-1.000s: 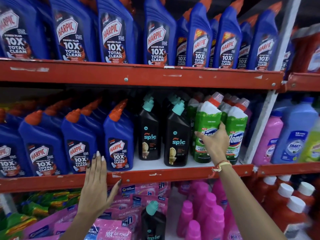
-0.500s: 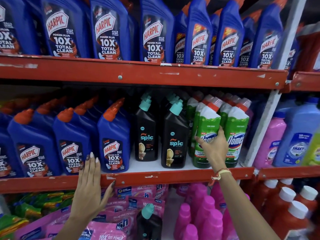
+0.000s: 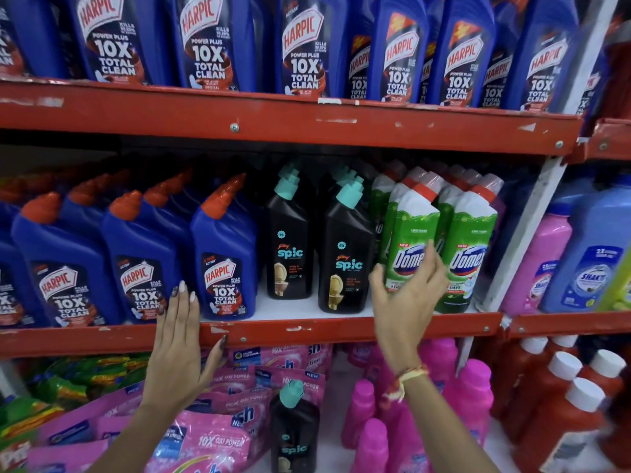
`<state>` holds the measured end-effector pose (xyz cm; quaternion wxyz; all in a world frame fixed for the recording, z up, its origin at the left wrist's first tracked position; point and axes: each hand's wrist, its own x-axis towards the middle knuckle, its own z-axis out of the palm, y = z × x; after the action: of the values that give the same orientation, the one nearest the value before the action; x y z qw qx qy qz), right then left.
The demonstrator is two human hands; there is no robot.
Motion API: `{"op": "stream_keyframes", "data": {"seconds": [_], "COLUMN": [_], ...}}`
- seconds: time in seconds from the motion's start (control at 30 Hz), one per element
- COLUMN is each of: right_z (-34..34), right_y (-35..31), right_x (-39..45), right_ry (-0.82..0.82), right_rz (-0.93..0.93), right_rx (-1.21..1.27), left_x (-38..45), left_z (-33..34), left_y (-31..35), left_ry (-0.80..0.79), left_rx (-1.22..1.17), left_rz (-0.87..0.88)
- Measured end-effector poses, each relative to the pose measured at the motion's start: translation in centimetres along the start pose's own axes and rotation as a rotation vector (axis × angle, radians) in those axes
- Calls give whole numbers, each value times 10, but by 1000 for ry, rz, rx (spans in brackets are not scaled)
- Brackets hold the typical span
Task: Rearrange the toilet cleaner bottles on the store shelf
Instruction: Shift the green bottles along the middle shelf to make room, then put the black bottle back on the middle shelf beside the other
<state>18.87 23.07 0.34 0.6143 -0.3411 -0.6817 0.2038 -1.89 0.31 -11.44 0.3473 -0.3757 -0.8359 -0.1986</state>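
Since half a second ago the right hand (image 3: pixel 406 295) has loosened from the front green-and-white Domex bottle with a red cap (image 3: pixel 411 240): its fingers (image 3: pixel 432 254), then wrapped on the label, now stand spread and slightly curled in front of it, and I cannot tell whether any fingertip touches the plastic. That bottle stands upright at the shelf's front.

Going left to right along the red metal middle shelf (image 3: pixel 307 331): a row of blue Harpic bottles with orange caps (image 3: pixel 65 268) fills the left part, standing upright in files that run back into the dark. The left hand (image 3: pixel 179 339) lies flat against the shelf's front edge, fingers pressed together and pointing up, the tips overlapping the lower label of a blue bottle; the thumb sticks out to the right under the edge. Next come two files of black Spic bottles with teal caps (image 3: pixel 345 257), the right front one nearer the edge than the left. Just beside them stand the green bottles, a second front one (image 3: pixel 469 247) to the right of the hand.

Above, the upper shelf carries bigger blue Harpic bottles (image 3: pixel 300 46). Below, one black bottle with a teal cap (image 3: pixel 294 435) stands among pink detergent pouches (image 3: pixel 211 435) and pink plastic bottles (image 3: pixel 471 387).
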Motion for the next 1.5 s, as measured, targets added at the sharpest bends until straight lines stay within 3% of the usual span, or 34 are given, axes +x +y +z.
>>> {"op": "stream_keyframes", "data": {"seconds": [0.2,0.37,0.5,0.73,1.07,1.3,1.5], "right_z": [10,21,37,62,43,-1,-25], "right_y": [12,52,64,75,75,38,-14], "right_x": [-112,-201,-230,-252,-249,-209,-151], "right_ry": [-197,-505,-642,-637,-586,-657,-574], "right_rz": [-46,168,424,687,606,379,206], "right_rx": [175,30,-55,-93,-24,50,97], "left_x": [-1,-5,-4,-6,-7,-8,-10], "left_z": [-2,-2,-1,0,2,1,-3], "left_y": [2,4,6,7,4,5,5], "left_ry": [11,21,30,36,19,28,-1], "left_rx": [14,9,4,17,39,7,-5], "left_rz": [1,5,-5,-30,-27,-40,-46]}}
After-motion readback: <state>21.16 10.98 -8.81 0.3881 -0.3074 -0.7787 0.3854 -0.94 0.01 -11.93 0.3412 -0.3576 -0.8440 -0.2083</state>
